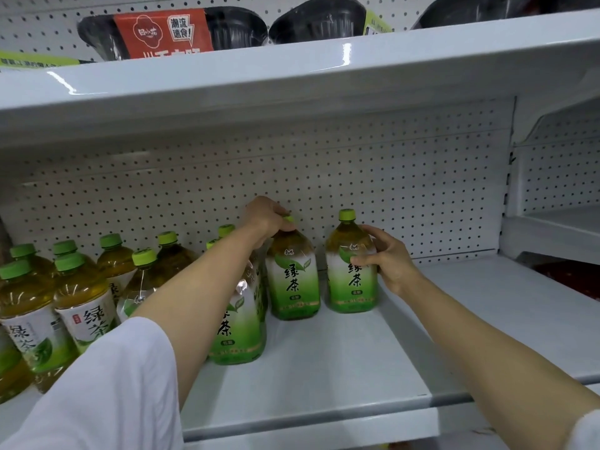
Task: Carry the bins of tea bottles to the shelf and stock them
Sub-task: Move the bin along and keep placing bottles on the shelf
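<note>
Your left hand point(268, 214) sits on top of the middle tea bottle point(293, 277), fingers curled over its green cap so that only a sliver of the cap shows; the grip is closed around the neck, though your knuckles hide exactly how the fingertips lie. Your left forearm crosses in front of the nearer bottle point(238, 323), cutting off its shoulder and part of its label. Your right hand point(388, 258) holds the right-hand bottle point(352, 271) from the side — thumb across the label front, fingers spread around the shoulder, cap left free. Both bottles stand upright on the white shelf point(341, 362), close to the pegboard back point(389, 177), with a gap between them.

To the left, a cluster of tea bottles point(81, 287) runs out of frame; the lowest ones are clipped by the edge and by your white sleeve point(107, 388). These are smooth clear plastic, rounded at the shoulder, amber liquid above a green-to-white wrap with large characters (the smaller print is too blurred to read).

The shelf is glossy painted metal with a rolled front lip. On the upper shelf point(292, 69), black ribbed bowls point(318, 19) with a red paper band point(162, 34) are cropped by the top edge. No bin is in view.
</note>
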Available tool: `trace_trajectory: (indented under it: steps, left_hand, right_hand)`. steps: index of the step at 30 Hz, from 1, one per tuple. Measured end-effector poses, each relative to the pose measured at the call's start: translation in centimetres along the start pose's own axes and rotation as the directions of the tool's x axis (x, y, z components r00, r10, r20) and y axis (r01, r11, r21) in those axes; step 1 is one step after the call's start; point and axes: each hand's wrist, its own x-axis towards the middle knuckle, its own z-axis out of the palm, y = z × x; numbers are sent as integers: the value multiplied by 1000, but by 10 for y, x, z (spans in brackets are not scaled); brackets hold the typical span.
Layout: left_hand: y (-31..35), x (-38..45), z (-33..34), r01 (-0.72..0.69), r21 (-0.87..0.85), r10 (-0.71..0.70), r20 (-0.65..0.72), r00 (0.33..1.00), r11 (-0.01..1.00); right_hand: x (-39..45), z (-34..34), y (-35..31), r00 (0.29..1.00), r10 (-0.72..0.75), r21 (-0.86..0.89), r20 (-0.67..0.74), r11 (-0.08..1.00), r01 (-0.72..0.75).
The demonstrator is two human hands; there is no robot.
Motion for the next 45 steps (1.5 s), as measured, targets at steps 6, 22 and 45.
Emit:
trace_trajectory:
  steps: [6,22,45]
  left_hand:
    - [0,-1,-1,-5,-2,5,10,1000,1000]
    - [-4,-11,-4,-52,0,51,22,998,999]
    - [-6,-13,0,-64,28,64,9,998,998]
  right_hand:
    - [3,0,2,1000,-2,-5,19,1000,2]
    - [0,2,0,998,20,12,66,1000,-21]
    - [-5,2,-2,996,42,-202,81,979,-25]
